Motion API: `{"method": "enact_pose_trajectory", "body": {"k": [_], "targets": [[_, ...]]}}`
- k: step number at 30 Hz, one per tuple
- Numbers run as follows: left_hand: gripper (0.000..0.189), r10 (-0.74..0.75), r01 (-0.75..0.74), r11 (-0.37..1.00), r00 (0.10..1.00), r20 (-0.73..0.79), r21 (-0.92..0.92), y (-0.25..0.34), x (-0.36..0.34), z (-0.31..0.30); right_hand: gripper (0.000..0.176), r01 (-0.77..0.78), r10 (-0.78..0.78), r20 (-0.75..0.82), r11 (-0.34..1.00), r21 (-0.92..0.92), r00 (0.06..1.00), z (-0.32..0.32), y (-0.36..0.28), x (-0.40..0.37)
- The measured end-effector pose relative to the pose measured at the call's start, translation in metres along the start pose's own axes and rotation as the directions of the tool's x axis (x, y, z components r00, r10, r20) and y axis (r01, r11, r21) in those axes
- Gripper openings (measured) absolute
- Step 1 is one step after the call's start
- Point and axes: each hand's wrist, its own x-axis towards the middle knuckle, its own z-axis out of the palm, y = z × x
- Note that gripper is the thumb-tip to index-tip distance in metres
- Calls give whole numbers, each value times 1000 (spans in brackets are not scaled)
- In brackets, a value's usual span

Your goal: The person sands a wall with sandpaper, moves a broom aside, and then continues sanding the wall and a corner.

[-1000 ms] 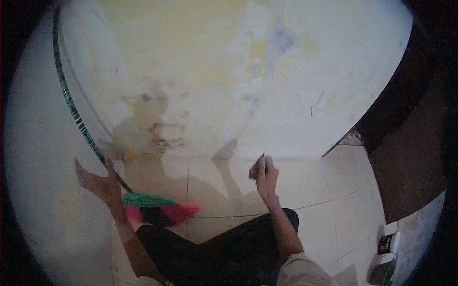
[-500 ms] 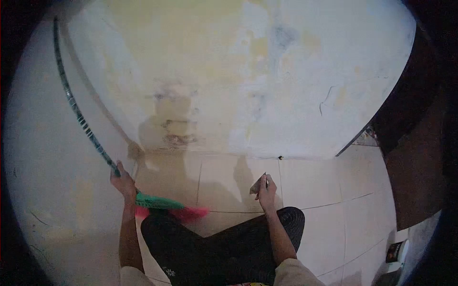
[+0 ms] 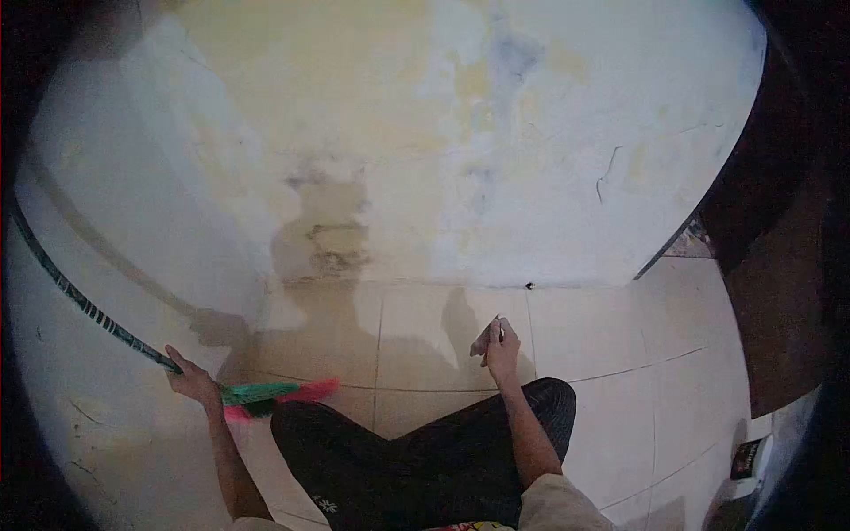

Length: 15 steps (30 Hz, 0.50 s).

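My left hand (image 3: 194, 380) is closed around the lower end of a dark patterned handle belonging to a broom (image 3: 99, 319). The handle slants up to the left side wall, and the green and pink bristles (image 3: 276, 390) spread just above the floor by my left knee. In front of my right knee, my right hand (image 3: 503, 354) grips a small flat scraper (image 3: 482, 340), its blade angled to the left. Fingers cover the scraper's grip.
Ahead stands a patchy white and yellow wall (image 3: 390, 221) with dark stains and a crack. My crossed legs (image 3: 416, 460) rest on the tiled floor (image 3: 620, 354). A white tub (image 3: 751, 460) with a dark label is at the right, near a dark brown panel (image 3: 779, 310).
The broom handle has swung down to the left, and my left hand has moved lower and leftward. The bristles have shifted left too. My right hand keeps the scraper in nearly the same place.
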Motion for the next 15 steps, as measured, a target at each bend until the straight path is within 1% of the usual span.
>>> {"method": "enact_pose_trajectory", "body": {"k": [1, 2, 4, 5, 7, 8, 10, 11, 12, 13, 14, 15], "targets": [[51, 93, -90, 994, 995, -42, 68, -4, 1, -1, 34, -2, 2, 2, 1000, 1, 1000, 1, -1, -1], [51, 93, -90, 994, 995, -40, 69, -7, 2, -1, 34, -3, 3, 8, 999, -33, 1000, 2, -3, -2], [51, 259, -243, 960, 961, -102, 141, -2, -1, 4, 34, -2, 3, 10, 997, -71, 1000, 1, -7, -2], [51, 256, -241, 960, 961, -101, 139, -1, 0, 7, 35, -27, 27, 0, 994, -110, 1000, 0, -9, -4], [48, 110, -74, 971, 982, -151, 228, -3, 3, 10, 35, -49, 48, -9, 987, -151, 999, -2, -8, -5], [48, 109, -72, 971, 982, -153, 228, -7, 5, 11, 36, -26, 24, -19, 985, -168, 1000, -2, -6, -4], [42, 176, -141, 970, 969, -172, 199, -13, 8, 14, 36, -8, 3, -27, 983, -185, 1000, 0, -11, -5], [42, 177, -142, 969, 969, -172, 202, -15, 8, 10, 36, 21, -21, -1, 983, -183, 1000, -1, -14, -6], [40, 50, -36, 985, 995, -82, 170, -13, 6, 4, 37, 50, -47, 25, 982, -180, 999, -1, -17, -7], [39, -76, 73, 986, 997, 13, 147, -12, 4, 0, 37, 49, -45, 25, 983, -180, 999, 0, -14, -6], [39, -75, 72, 986, 997, 14, 149, -14, 3, -1, 37, 44, -40, 38, 991, -123, 999, 1, -8, -4], [39, 5, -4, 981, 1000, -4, 193, -13, 1, -1, 37, 38, -35, 50, 997, -66, 998, 1, -6, -3]]}}
